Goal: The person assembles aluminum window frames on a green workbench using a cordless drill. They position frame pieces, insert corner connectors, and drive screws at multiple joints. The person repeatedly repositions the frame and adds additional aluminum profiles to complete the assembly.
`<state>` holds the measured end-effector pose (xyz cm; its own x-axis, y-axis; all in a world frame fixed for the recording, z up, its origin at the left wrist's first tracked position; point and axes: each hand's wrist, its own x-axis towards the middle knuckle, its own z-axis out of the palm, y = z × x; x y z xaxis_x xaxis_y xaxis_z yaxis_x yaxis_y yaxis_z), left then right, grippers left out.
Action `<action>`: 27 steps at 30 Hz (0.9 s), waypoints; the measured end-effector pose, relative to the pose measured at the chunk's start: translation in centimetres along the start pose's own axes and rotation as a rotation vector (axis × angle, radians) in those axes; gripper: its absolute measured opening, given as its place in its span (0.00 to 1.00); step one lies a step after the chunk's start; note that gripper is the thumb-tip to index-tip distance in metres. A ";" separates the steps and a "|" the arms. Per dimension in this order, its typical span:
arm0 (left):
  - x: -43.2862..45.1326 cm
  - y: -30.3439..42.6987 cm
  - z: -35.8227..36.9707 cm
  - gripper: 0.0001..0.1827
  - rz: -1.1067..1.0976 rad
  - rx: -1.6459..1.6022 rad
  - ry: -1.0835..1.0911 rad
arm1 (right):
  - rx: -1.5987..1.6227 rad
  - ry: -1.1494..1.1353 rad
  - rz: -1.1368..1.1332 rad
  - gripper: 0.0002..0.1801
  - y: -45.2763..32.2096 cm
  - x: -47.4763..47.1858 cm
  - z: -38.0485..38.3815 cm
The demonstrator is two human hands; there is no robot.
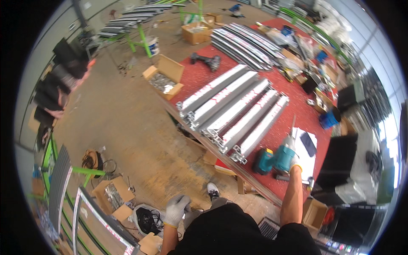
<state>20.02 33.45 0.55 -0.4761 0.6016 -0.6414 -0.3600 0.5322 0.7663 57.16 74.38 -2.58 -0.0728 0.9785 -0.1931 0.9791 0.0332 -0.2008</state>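
My right hand [295, 162], in a pale knitted glove with a yellow cuff, is on a teal cordless drill [284, 156] at the near right of the red-topped table [291, 102]. A long bit points away from me. How far the fingers wrap the drill is partly hidden. Several aluminium profiles [244, 106] with printed film and metal brackets at their ends lie side by side on the table. A phone [308, 144] rests on white paper [301, 134]. A hammer [295, 179] lies below the drill. My left hand [177, 208], gloved too, hangs beside my legs with fingers curled; its inside is hidden.
A black cordless drill [206, 60] and an open carton of metal parts [162, 81] are at the table's far left. Stacked profiles [244, 46] lie behind. Cartons [113, 194], a bag of black cable [148, 220] and a green rack [87, 170] stand at left.
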 end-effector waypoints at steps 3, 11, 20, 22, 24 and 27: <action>0.9 1.0 0.9 0.15 0.036 -0.018 0.030 | -0.089 -0.092 0.031 0.14 1.4 2.4 3.7; 2.6 -0.2 2.9 0.16 0.020 -0.019 -0.034 | -0.085 -0.074 0.062 0.14 5.8 3.3 6.5; 3.9 0.2 5.0 0.16 -0.039 -0.249 -0.086 | 0.349 -0.044 -0.001 0.10 0.0 -1.4 -1.6; 4.2 0.5 5.9 0.17 -0.070 -0.348 -0.124 | 0.503 -0.078 0.030 0.11 -0.8 -3.4 -5.0; 4.6 0.5 6.8 0.18 -0.076 -0.478 -0.219 | 0.691 -0.172 0.079 0.13 -1.1 -5.7 -7.9; 5.6 -0.3 8.5 0.18 -0.010 -0.499 -0.452 | 0.821 -0.434 0.168 0.10 -1.5 -10.3 -11.3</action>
<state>24.28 41.75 -3.60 -0.1272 0.8462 -0.5175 -0.7419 0.2651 0.6159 58.55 66.55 10.55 -0.1690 0.7907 -0.5885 0.5549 -0.4171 -0.7198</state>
